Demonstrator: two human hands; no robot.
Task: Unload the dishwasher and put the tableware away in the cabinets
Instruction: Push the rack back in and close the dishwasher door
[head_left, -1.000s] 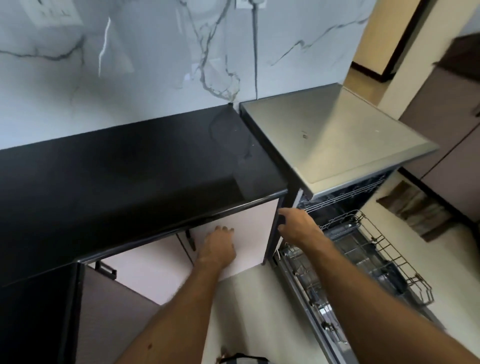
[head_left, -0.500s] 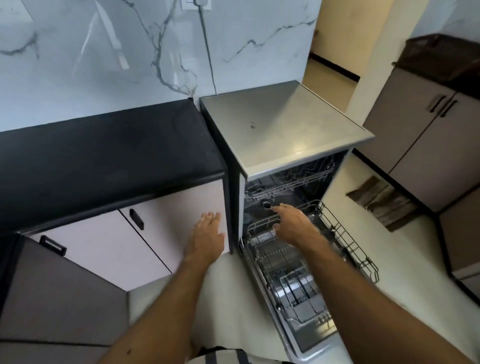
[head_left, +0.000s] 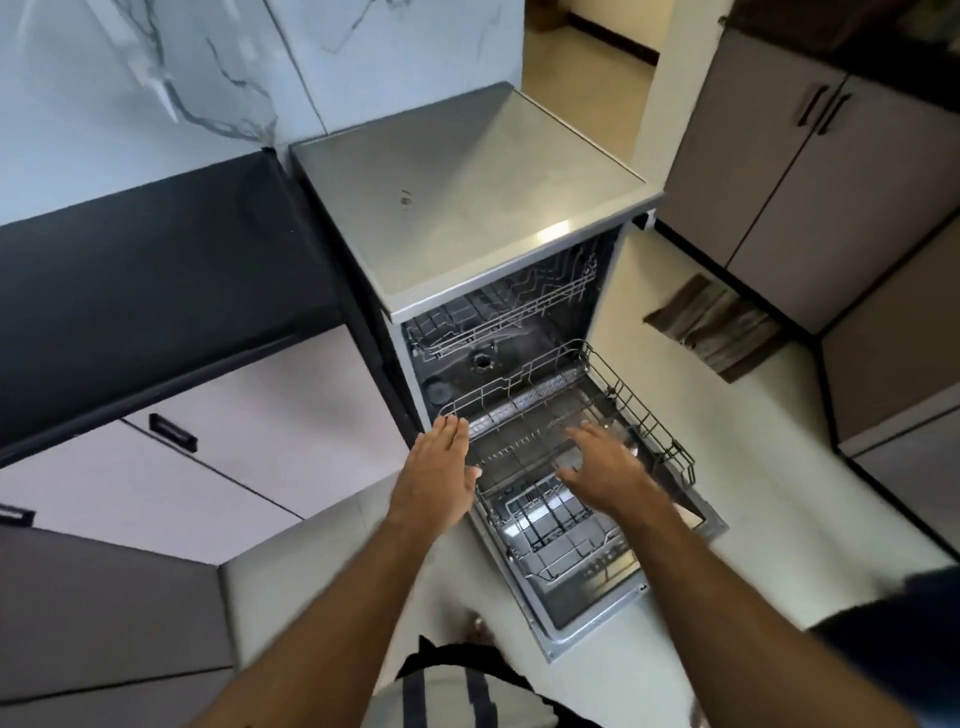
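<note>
Dishwasher (head_left: 470, 208): door down, lower rack (head_left: 636, 415) drawn out over it, upper rack (head_left: 498, 322) inside; no tableware discernible in either. Left hand (head_left: 439, 478), fingers straight, at the lower rack's left front rim; right hand (head_left: 605, 467), fingers spread, holding nothing, above its wires. Pale floor (head_left: 779, 493) lies right of the door; cabinet doors (head_left: 249, 431) flank the left.

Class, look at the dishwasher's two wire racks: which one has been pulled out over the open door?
The lower rack, extended over the open door beneath both hands. The upper rack sits inside the machine.
</note>
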